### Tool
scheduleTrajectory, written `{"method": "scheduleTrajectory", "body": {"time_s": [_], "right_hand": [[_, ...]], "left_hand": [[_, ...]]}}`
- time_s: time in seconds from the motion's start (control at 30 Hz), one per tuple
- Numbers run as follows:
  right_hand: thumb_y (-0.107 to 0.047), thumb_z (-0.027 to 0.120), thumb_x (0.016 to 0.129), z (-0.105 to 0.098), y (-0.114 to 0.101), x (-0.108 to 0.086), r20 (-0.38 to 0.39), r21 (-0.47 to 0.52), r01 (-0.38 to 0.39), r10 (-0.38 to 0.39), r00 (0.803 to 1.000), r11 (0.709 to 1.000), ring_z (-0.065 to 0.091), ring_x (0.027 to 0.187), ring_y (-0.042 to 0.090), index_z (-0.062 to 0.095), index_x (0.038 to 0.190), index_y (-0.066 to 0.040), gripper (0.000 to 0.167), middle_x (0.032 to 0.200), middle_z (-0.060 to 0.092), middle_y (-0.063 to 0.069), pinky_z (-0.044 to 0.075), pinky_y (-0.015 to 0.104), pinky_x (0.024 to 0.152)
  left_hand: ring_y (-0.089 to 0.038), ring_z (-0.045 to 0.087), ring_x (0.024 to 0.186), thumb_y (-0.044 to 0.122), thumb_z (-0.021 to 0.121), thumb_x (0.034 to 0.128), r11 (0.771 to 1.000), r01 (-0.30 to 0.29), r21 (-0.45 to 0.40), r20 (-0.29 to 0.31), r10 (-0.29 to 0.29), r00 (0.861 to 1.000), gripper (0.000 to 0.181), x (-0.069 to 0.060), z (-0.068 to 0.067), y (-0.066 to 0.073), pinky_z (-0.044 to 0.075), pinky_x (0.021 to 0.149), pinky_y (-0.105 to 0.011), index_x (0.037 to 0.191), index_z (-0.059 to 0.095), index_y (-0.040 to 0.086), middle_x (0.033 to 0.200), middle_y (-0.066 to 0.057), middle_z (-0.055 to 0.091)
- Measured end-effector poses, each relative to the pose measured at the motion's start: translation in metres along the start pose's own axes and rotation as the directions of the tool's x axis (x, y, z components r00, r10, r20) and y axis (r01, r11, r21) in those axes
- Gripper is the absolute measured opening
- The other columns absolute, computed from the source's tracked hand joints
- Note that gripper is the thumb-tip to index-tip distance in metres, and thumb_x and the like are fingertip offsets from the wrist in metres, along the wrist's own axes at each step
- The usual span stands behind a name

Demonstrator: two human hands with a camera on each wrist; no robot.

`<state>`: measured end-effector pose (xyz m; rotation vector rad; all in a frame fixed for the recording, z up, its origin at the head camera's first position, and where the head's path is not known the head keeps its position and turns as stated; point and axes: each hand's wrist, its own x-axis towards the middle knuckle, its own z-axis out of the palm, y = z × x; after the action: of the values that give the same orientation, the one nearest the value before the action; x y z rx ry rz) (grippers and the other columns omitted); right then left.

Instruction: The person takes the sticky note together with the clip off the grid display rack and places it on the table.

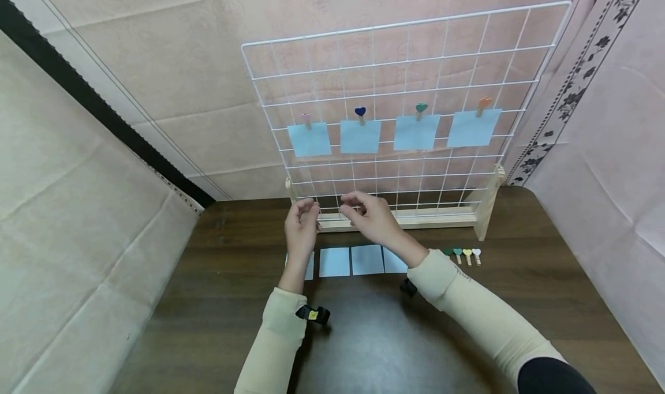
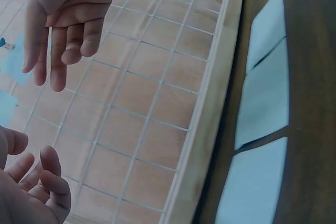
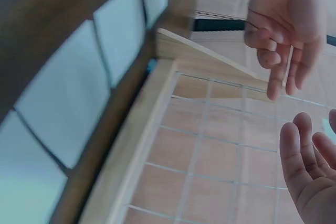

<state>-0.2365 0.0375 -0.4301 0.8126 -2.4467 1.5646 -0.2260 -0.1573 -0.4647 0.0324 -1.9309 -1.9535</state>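
Observation:
Both hands hover before the lower part of a white wire grid (image 1: pixel 363 163), with a gap between them. My left hand (image 1: pixel 301 226) is raised with fingers loosely bent and nothing in them. Facing it, my right hand (image 1: pixel 370 214) also holds nothing; its fingers bend softly in the right wrist view (image 3: pixel 310 174). Above the hands, several light blue cards (image 1: pixel 360 137) hang in a row on the grid. Heart-topped clothespins fasten them: pink (image 1: pixel 306 120), dark blue (image 1: pixel 361 114), green (image 1: pixel 420 111) and orange (image 1: pixel 484 105).
Several blue cards (image 1: pixel 335 262) lie in a row on the brown table (image 1: pixel 218 301), partly hidden by the forearms. Heart clothespins (image 1: pixel 467 256) lie right of them, beside the right sleeve. The grid stands in a wooden base (image 1: pixel 436 221) against a cloth-covered wall.

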Motion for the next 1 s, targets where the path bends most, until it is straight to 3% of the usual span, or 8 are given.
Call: {"method": "scheduleTrajectory", "body": {"time_s": [0.3,0.47,0.63,0.83,0.93,1.0], "right_hand": [[-0.023,0.062,0.109,-0.013,-0.019,0.025,-0.013,0.068,0.021,-0.020,1.000,0.997,0.069,0.077,0.019,0.068,0.134,-0.002,0.033,0.117,0.072,0.011,0.057,0.035,0.065],[-0.022,0.062,0.109,-0.015,-0.030,0.039,-0.026,0.095,0.050,-0.048,0.999,0.994,0.070,0.077,0.019,0.069,0.132,-0.002,0.032,0.116,0.073,0.012,0.060,0.037,0.069],[-0.024,0.061,0.109,-0.017,-0.044,0.054,-0.048,0.164,0.038,-0.031,0.998,0.986,0.068,0.072,0.029,0.070,0.130,-0.003,0.031,0.102,0.072,0.014,0.060,0.039,0.067],[-0.023,0.063,0.108,-0.025,-0.064,0.074,-0.072,0.211,0.061,-0.046,0.996,0.976,0.067,0.071,0.034,0.069,0.129,0.001,0.033,0.103,0.071,0.011,0.061,0.038,0.066],[-0.021,0.063,0.108,-0.031,-0.072,0.082,-0.069,0.188,0.069,-0.057,0.996,0.980,0.067,0.070,0.029,0.069,0.129,0.002,0.032,0.105,0.072,0.011,0.059,0.034,0.064],[-0.020,0.063,0.108,-0.035,-0.078,0.087,-0.064,0.170,0.075,-0.065,0.996,0.983,0.068,0.069,0.026,0.068,0.129,0.002,0.032,0.110,0.073,0.010,0.058,0.032,0.063]], "left_hand": [[-0.013,0.059,0.064,0.014,0.057,0.1100,0.996,-0.085,-0.023,-0.007,0.085,0.996,0.030,0.012,0.001,0.017,0.050,0.057,-0.018,0.129,0.060,-0.009,0.119,-0.017,0.067],[-0.014,0.061,0.063,0.016,0.056,0.1106,0.995,-0.094,-0.040,-0.029,0.093,0.995,0.030,0.019,0.004,0.024,0.047,0.053,-0.018,0.130,0.061,-0.006,0.126,-0.020,0.067],[-0.014,0.062,0.063,0.015,0.056,0.1104,0.994,-0.093,-0.049,-0.035,0.092,0.995,0.034,0.024,0.006,0.031,0.050,0.055,-0.018,0.135,0.057,-0.009,0.132,-0.027,0.063],[-0.020,0.061,0.066,0.017,0.051,0.1126,0.993,-0.111,-0.049,-0.065,0.108,0.992,0.032,0.030,0.007,0.042,0.046,0.054,-0.018,0.135,0.058,-0.004,0.122,-0.008,0.066],[-0.022,0.062,0.067,0.020,0.047,0.1139,0.993,-0.112,-0.049,-0.055,0.109,0.993,0.030,0.033,0.007,0.047,0.044,0.051,-0.019,0.134,0.059,0.001,0.118,-0.006,0.065],[-0.021,0.063,0.067,0.020,0.047,0.1140,0.992,-0.115,-0.050,-0.053,0.113,0.992,0.030,0.037,0.006,0.049,0.043,0.049,-0.018,0.134,0.059,0.002,0.123,-0.012,0.065]]}}
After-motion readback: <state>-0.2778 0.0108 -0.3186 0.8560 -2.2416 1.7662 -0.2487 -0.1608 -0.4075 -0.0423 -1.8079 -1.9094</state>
